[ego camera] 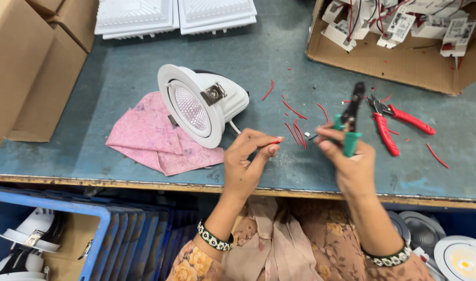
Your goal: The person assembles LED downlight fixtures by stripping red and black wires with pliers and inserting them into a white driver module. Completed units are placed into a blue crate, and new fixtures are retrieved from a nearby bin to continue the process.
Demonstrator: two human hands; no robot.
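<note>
The red wire (pixel 275 141) ran from the white recessed downlight (pixel 201 104), which lay tilted on its side on the tabletop (pixel 118 78), partly over a pink cloth (pixel 149 138). The wire's free end was pinched between thumb and fingertips of the left hand (pixel 247 156), just above the tabletop's near edge. It looked thin, light and limp, likely to bend at any push, so a hold close to the tip seemed the only way to keep it steady; the insulation would probably slip under a loose pinch. The left grip was closed small and tight on that end.

The right hand (pixel 347 158) was wrapped around the green handles of a wire stripper (pixel 351 117), its dark head pointing up and away; the grip was clenched on the tool, whose jaws stood apart from the wire. The stripper looked stiff and solid, easily held by its padded handles.

Red-handled pliers (pixel 389 122) lay just beside, with red wire offcuts (pixel 295 122) scattered between. A cardboard box (pixel 384 65) of small white parts stood behind.
</note>
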